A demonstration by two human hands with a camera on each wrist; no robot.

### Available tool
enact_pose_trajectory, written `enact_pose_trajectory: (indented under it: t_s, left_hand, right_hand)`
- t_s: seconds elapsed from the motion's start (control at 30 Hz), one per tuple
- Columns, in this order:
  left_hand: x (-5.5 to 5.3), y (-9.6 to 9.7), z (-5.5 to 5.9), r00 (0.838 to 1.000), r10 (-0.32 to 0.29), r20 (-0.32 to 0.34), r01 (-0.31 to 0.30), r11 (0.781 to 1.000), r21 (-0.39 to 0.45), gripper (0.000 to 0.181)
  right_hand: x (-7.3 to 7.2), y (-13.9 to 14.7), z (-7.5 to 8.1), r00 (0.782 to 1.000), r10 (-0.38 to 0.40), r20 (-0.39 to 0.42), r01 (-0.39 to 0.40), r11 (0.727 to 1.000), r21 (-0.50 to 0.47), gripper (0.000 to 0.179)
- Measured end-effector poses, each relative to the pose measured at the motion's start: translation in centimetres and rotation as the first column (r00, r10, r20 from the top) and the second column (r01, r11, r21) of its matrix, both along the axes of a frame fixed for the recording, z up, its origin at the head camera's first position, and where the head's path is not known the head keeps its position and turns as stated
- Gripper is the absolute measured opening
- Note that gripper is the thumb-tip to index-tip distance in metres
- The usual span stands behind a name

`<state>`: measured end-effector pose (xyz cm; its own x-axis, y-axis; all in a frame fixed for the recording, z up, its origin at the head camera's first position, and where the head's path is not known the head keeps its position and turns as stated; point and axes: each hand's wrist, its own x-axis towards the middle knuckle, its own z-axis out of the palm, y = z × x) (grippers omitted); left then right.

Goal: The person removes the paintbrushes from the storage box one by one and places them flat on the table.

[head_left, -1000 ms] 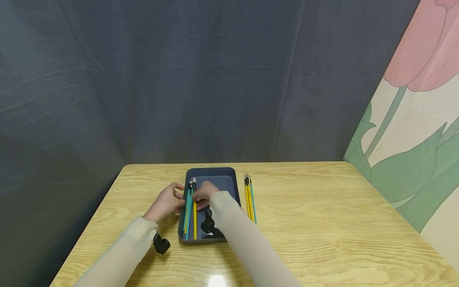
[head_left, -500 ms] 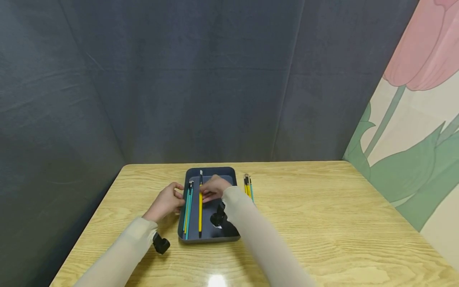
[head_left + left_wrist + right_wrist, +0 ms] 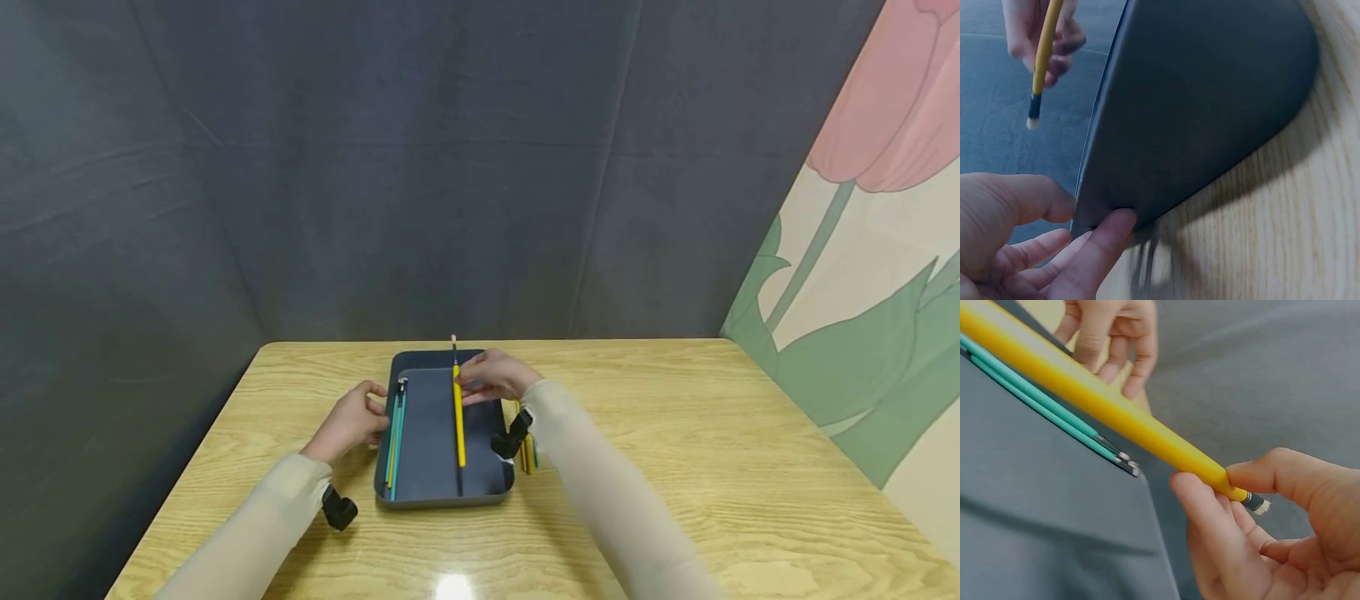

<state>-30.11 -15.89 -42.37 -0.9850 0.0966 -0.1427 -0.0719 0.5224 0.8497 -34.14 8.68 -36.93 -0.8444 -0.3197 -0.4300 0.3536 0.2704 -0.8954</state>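
Observation:
My right hand (image 3: pixel 498 375) pinches a yellow-handled paintbrush (image 3: pixel 460 429) between thumb and fingers, bristles pointing away from me. It is raised above the dark grey tray (image 3: pixel 431 442) and casts a shadow there. In the right wrist view the thumb and fingers grip the yellow handle (image 3: pixel 1116 419) near its ferrule. My left hand (image 3: pixel 352 421) is at the tray's left side, fingers relaxed; a fingertip (image 3: pixel 1116 225) touches the outer wall (image 3: pixel 1210 94) in the left wrist view. Slim teal paintbrushes (image 3: pixel 399 442) and a thin yellow one lie along the tray's left inside.
More paintbrushes (image 3: pixel 529 458) with yellow and teal handles lie on the wooden table (image 3: pixel 675 467) just right of the tray, partly hidden by my right wrist. A dark curtain (image 3: pixel 450 167) hangs behind the table. A flower-painted panel (image 3: pixel 862 333) stands at the right.
My right hand has taken the yellow paintbrush from the group at the tray's left, lifted it and carried it rightward. My left hand has stayed in place.

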Motion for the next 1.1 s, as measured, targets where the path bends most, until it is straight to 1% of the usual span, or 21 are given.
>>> enact_pose_trajectory:
  t_s: [0.2,0.47,0.63,0.77,1.03,1.1]
  left_hand:
    - [0.0,0.1,0.0,1.000,0.000,0.002,0.000,1.000,0.016,0.046]
    - [0.0,0.0,-0.2,1.000,0.004,0.009,-0.004,1.000,0.019,0.046]
    - [0.0,0.0,-0.2,1.000,0.007,0.013,-0.007,1.000,0.018,0.046]
    - [-0.1,-0.1,-0.3,1.000,0.010,0.018,-0.011,1.000,0.016,0.047]
    - [-0.1,0.1,-0.1,1.000,0.017,0.020,-0.017,1.000,0.015,0.048]
    - [-0.1,0.1,-0.1,1.000,0.014,0.018,-0.014,1.000,0.011,0.048]
  right_hand:
    - [0.3,3.3,0.3,0.999,0.017,-0.032,-0.018,1.000,-0.025,0.032]
    - [0.6,7.6,-0.1,0.998,-0.028,-0.057,0.027,0.999,-0.031,0.034]
    - [0.8,9.9,-0.8,0.998,-0.025,-0.060,0.023,0.999,-0.029,0.035]
    - [0.8,11.3,-1.5,0.998,-0.012,-0.061,0.012,1.000,-0.004,0.036]
    - [0.5,13.0,-3.3,0.998,-0.049,-0.039,0.050,0.998,0.030,0.037]
    - [0.4,13.2,-3.8,0.998,-0.044,-0.039,0.045,0.998,0.036,0.036]
